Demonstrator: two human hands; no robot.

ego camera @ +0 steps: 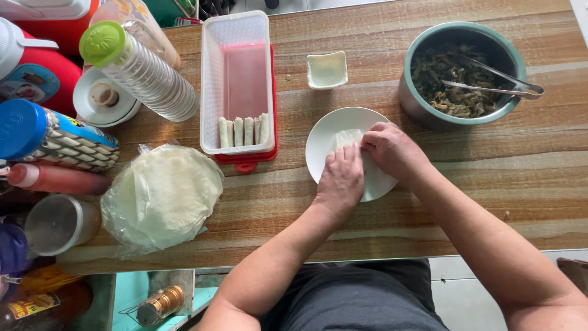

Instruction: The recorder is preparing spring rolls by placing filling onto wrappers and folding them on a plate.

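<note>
A white plate (324, 132) lies on the wooden table (429, 202) with a thin pale wrapper (347, 137) on it. My left hand (340, 178) presses down on the wrapper's near side, fingers together. My right hand (392, 147) pinches and folds the wrapper's right edge. Most of the wrapper is hidden under both hands. A clear rectangular container (239, 79) on a red lid holds several finished white rolls (244, 130) lined up at its near end.
A grey-green pot (416, 101) with dark cooked greens and metal tongs (496, 83) stands at the right back. A small white dish (327, 69) sits behind the plate. A bagged stack of round wrappers (162, 196), bottles and jars crowd the left side.
</note>
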